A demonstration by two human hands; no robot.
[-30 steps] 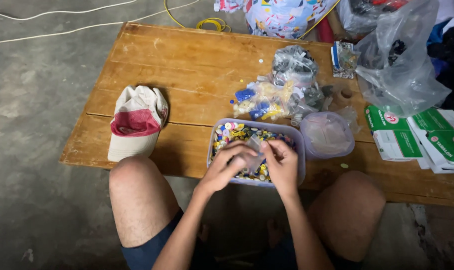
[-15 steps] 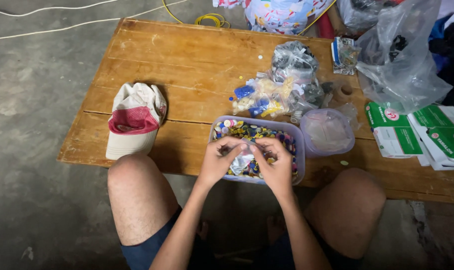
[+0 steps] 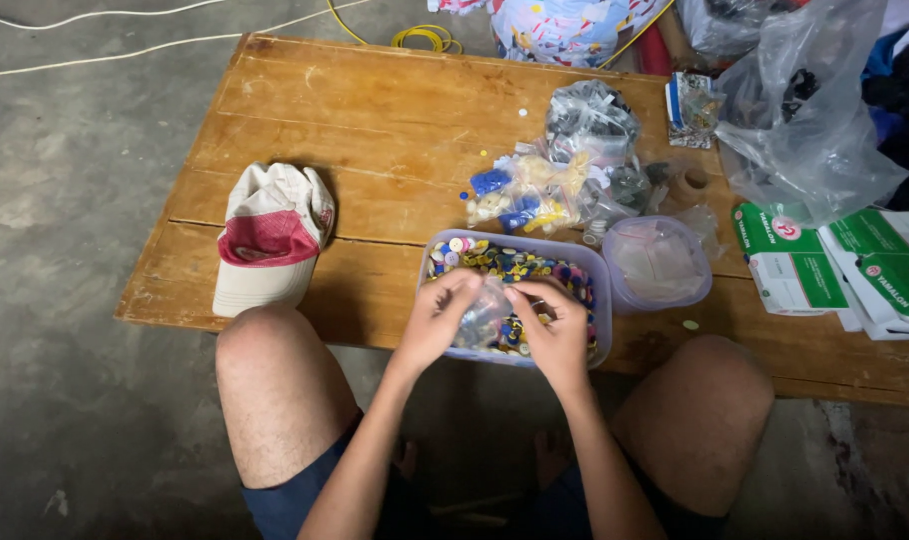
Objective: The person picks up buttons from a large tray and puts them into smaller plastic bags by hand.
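1. Left hand (image 3: 437, 320) and right hand (image 3: 555, 325) are pinched on a small clear bag (image 3: 487, 312), now raised slightly higher than a second ago.
2. The bag sits over the tub of coloured buttons (image 3: 515, 268) at the counter (image 3: 305, 120) edge.
3. Cap (image 3: 270, 235) unmoved.

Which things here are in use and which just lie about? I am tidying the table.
In use:
left hand
right hand
small clear plastic bag held between them
clear rectangular tub of coloured buttons

Lying about:
white and red cloth cap
round clear plastic container
green and white cartons
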